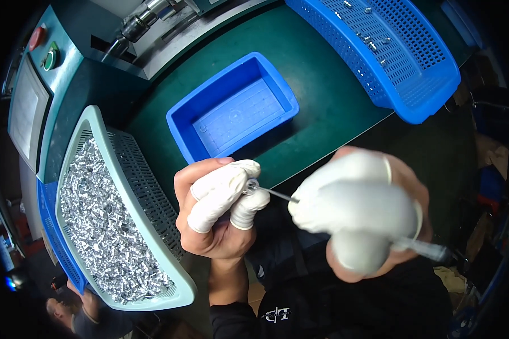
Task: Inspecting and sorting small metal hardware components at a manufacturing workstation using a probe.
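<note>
My left hand (218, 209), in white finger cots, pinches a small shiny metal fitting (251, 186) between thumb and fingers. A thin metal shaft of a screwdriver-like hand tool (277, 195) runs from my right hand to that fitting; its tip meets the fitting, though I cannot tell how deep it goes. My right hand (362, 209), also with white finger coverings and blurred by motion, is closed around the tool. The tool's clear handle end sticks out behind the palm. Both hands are held up in front of the table's near edge.
A blue bin (237, 113) sits on the green table (316, 118) beyond my hands. Left stands a pale green basket (182, 294) full of small metal pieces (107, 220); far right, a blue perforated basket (418, 110) holds several fittings. A machine (76, 90) with a chuck stands back left. Another person (85, 311) is lower left.
</note>
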### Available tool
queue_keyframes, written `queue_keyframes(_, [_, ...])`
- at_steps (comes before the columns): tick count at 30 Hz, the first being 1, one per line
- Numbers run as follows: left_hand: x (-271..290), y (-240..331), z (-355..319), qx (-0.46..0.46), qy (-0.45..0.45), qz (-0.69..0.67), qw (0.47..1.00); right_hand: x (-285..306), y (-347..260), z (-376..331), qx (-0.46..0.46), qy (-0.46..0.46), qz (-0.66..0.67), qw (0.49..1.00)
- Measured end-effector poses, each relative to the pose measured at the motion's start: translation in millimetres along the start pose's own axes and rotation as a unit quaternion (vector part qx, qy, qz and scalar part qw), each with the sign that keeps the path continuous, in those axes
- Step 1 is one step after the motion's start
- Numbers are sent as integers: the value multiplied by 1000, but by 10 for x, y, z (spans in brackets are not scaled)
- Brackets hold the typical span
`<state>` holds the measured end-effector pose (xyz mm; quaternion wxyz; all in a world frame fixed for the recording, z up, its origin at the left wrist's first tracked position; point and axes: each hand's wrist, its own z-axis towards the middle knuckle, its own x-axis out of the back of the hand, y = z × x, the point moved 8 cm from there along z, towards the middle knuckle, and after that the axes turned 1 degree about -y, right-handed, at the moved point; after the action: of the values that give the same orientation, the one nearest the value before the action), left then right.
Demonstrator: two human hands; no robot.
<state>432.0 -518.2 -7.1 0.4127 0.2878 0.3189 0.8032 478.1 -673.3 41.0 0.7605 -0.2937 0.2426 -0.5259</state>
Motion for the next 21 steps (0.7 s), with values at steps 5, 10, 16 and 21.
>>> queue_keyframes(5, [55,-72,-68,-3,47,-34,998,-46,75,-8,11,-62,-33,997])
queue_keyframes(10, [-23,-87,-131,-18,8,13,1000,-60,143,51,-4,-142,-46,989])
queue_keyframes(16, [-105,-42,-99,-29,3,23,999,157,442,-59,-130,10,49,990])
queue_keyframes(21, [-40,40,-162,-50,-15,216,975,371,349,-109,-69,59,57,994])
